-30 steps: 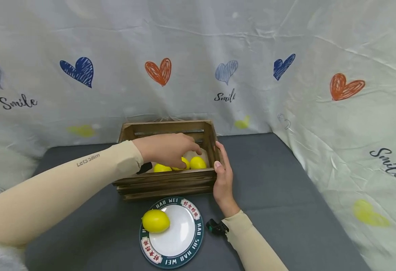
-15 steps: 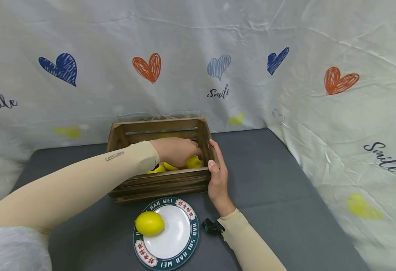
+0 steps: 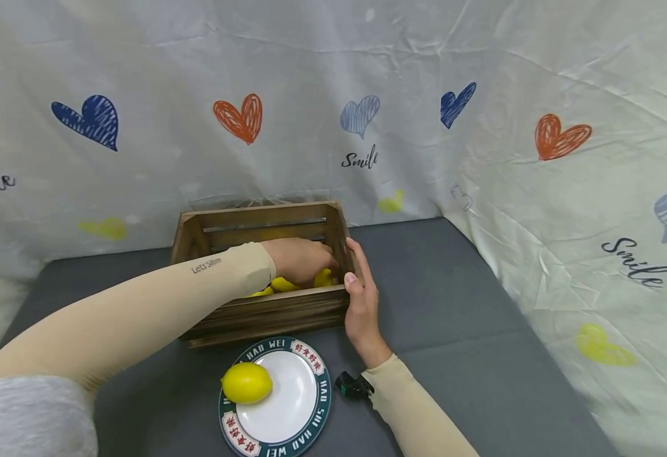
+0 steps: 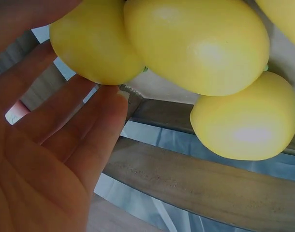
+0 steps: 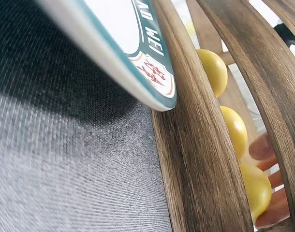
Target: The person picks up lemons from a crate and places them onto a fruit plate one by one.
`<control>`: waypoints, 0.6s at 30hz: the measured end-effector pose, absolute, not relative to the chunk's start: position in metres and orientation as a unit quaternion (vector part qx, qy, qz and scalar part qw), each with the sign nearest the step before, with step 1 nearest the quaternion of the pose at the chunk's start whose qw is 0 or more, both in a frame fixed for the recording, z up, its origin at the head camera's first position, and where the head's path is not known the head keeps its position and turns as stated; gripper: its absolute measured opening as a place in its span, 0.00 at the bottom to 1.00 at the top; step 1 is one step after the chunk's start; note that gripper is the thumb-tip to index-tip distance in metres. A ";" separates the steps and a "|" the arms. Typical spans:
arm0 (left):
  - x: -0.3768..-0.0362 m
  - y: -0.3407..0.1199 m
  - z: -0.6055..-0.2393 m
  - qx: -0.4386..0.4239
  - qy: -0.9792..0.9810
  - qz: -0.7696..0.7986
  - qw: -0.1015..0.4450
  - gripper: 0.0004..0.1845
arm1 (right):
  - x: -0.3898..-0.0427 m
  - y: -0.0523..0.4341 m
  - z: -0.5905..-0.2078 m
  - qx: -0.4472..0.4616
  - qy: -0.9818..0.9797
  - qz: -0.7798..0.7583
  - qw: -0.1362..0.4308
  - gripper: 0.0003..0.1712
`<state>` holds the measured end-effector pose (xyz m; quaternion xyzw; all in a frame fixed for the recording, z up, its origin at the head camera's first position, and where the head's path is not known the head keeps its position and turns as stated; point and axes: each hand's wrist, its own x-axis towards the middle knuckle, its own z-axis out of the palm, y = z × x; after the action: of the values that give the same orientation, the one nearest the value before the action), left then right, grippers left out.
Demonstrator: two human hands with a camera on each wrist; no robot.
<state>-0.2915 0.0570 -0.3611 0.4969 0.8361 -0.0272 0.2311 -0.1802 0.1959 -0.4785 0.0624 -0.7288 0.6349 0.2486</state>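
Observation:
My left hand (image 3: 300,259) reaches down into a slatted wooden crate (image 3: 287,315). In the left wrist view its fingers and thumb curl round a yellow lemon (image 4: 96,46) at the crate's end, beside several other lemons (image 4: 200,48). Between the slats in the right wrist view, fingertips show behind this lemon (image 5: 255,188). My right hand (image 3: 363,311) holds the crate's near right corner, thumb at the front rim and index finger along the end board. In front of the crate, one lemon (image 3: 246,383) rests on the left part of a green-rimmed white plate (image 3: 287,393).
A dark grey cloth (image 3: 453,330) covers the table under the crate and plate. Close behind the crate hangs a pale curtain (image 3: 304,57) printed with hearts. A black wristband (image 3: 353,385) sits at my right wrist, near the plate's right rim.
My left hand has moved right and lower into the crate, and its fingers have closed round the rightmost lemon. The right hand stays on the crate's corner. The head view has shifted slightly.

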 end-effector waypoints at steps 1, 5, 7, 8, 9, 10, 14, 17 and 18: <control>-0.292 0.057 -0.362 0.497 0.836 -0.030 0.232 0.29 | -0.180 0.195 -0.479 0.062 -0.729 0.635 0.247 0.38; -0.296 0.060 -0.365 0.502 0.831 -0.032 0.236 0.28 | -0.180 0.195 -0.478 0.067 -0.727 0.637 0.248 0.38; -0.297 0.061 -0.366 0.504 0.828 -0.029 0.242 0.27 | -0.181 0.195 -0.478 0.068 -0.726 0.637 0.251 0.38; -0.297 0.061 -0.367 0.506 0.827 -0.028 0.245 0.27 | -0.181 0.195 -0.478 0.068 -0.726 0.636 0.252 0.38; -0.298 0.062 -0.368 0.506 0.825 -0.028 0.248 0.27 | -0.181 0.195 -0.478 0.068 -0.727 0.635 0.253 0.39; -0.298 0.062 -0.369 0.509 0.823 -0.028 0.251 0.27 | -0.181 0.195 -0.478 0.066 -0.727 0.634 0.254 0.39; -0.296 0.062 -0.372 0.515 0.818 -0.033 0.256 0.25 | -0.181 0.195 -0.478 0.064 -0.731 0.630 0.253 0.39; -0.295 0.062 -0.374 0.516 0.815 -0.033 0.260 0.24 | -0.181 0.195 -0.479 0.063 -0.733 0.627 0.254 0.39; -0.295 0.062 -0.375 0.518 0.814 -0.032 0.260 0.24 | -0.181 0.195 -0.479 0.062 -0.734 0.626 0.254 0.39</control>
<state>-0.2946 0.0616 -0.3748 0.5178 0.8142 -0.0325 0.2605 -0.1807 0.1946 -0.4790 0.0625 -0.7343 0.6263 0.2543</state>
